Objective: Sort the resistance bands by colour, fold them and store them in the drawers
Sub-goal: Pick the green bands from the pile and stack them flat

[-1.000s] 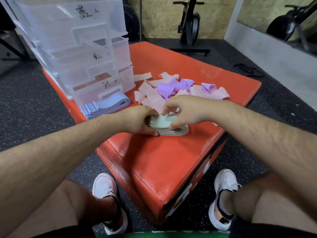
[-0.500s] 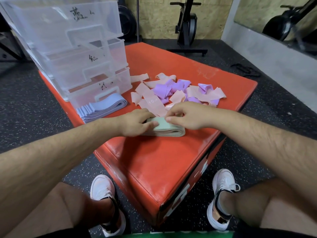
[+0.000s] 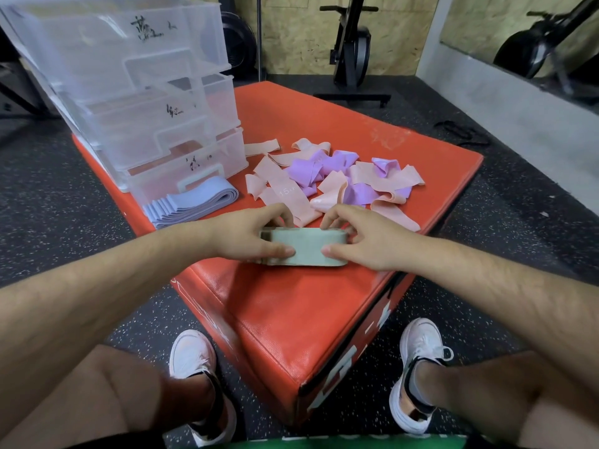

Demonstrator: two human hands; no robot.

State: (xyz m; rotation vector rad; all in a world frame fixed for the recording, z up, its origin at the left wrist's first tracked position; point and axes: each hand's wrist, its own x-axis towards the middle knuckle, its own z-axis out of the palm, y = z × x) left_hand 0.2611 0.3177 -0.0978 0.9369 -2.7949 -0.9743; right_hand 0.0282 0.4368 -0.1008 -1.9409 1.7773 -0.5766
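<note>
Sliding apart, left hand and right hand now pinch the green stack at its 2 ends, fingers curled. Probably ready for the drawers.

I sit at a red padded box on black speckled rubber flooring, my white trainers planted either side of its near corner. Beyond it an exercise bike stands against a chipboard wall. A black strap lies on the floor below the mirror.
</note>
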